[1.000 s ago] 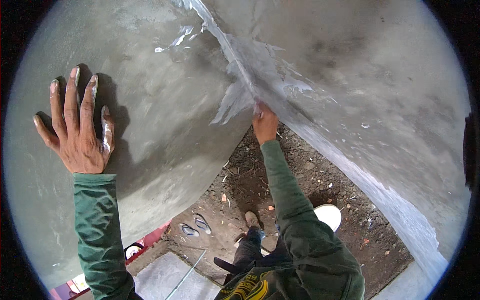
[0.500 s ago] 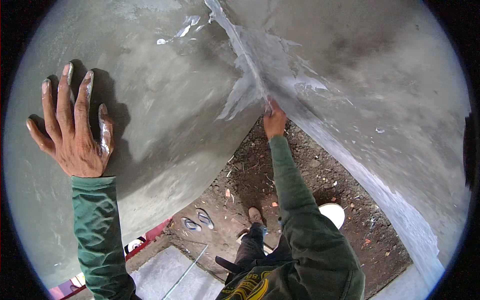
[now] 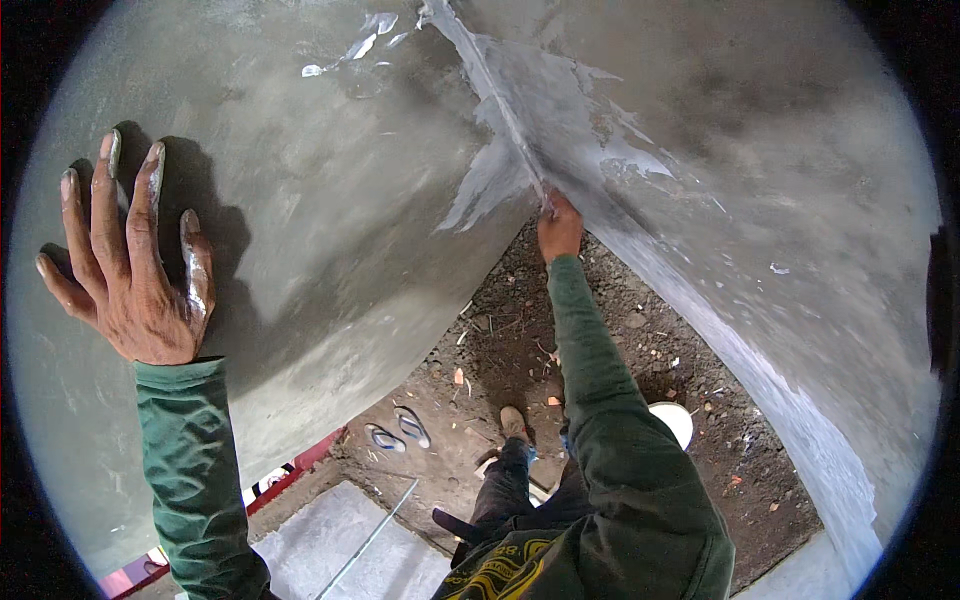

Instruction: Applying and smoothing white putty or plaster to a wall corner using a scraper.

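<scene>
My left hand [image 3: 140,290] rests with fingers spread on the grey plastered left wall [image 3: 320,220], white smears on its thumb and fingertips. My right hand [image 3: 560,228] has its fingers closed at the inside corner seam [image 3: 500,110] where the two walls meet, low in a patch of pale, thinly spread coating [image 3: 590,110]. Something small and pale may be between those fingers, but I cannot make out what. The right wall [image 3: 800,170] is mottled grey, with a pale strip [image 3: 750,370] running down toward the lower right.
Below are a dirt floor [image 3: 680,480] with rubble, flip-flops [image 3: 398,428], my shoe [image 3: 514,422] and legs, and a round white bucket or lid [image 3: 672,424]. At lower left lie a light grey slab [image 3: 320,530] and a thin rod [image 3: 370,540] beside red edging.
My right hand has moved slightly up and right along the seam. My left hand has shifted a little left in the picture, still spread on the wall.
</scene>
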A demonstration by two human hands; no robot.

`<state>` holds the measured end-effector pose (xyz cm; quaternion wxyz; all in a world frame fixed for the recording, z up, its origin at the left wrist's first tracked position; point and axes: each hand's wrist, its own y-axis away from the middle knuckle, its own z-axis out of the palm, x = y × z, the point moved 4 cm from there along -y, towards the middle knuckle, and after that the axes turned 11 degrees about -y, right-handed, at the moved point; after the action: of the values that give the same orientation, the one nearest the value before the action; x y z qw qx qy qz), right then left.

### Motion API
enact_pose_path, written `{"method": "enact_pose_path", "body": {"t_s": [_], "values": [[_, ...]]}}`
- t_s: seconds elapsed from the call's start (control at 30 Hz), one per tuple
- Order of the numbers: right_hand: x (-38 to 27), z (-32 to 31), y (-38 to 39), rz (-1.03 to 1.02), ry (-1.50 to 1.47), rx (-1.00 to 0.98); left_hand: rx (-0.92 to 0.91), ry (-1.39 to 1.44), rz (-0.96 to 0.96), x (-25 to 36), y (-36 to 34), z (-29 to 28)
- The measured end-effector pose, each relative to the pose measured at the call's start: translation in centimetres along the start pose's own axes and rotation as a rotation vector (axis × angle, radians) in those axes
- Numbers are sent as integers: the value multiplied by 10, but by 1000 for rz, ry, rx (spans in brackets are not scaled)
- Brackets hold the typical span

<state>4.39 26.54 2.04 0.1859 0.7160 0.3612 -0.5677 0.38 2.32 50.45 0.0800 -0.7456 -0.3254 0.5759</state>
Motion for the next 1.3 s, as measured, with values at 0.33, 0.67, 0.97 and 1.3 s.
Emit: {"method": "enact_pose_path", "body": {"t_s": [0.33, 0.67, 0.97, 1.3], "values": [[8, 10, -16, 107, -41, 3, 34, 0, 20, 2, 4, 5], [-4, 45, 36, 99, -186, -54, 74, -51, 43, 9, 6, 4], [-81, -14, -18, -40, -237, -25, -4, -54, 23, 7, 0, -3], [-121, -29, 20, -174, -321, -66, -53, 42, -18, 6, 3, -1]]}}
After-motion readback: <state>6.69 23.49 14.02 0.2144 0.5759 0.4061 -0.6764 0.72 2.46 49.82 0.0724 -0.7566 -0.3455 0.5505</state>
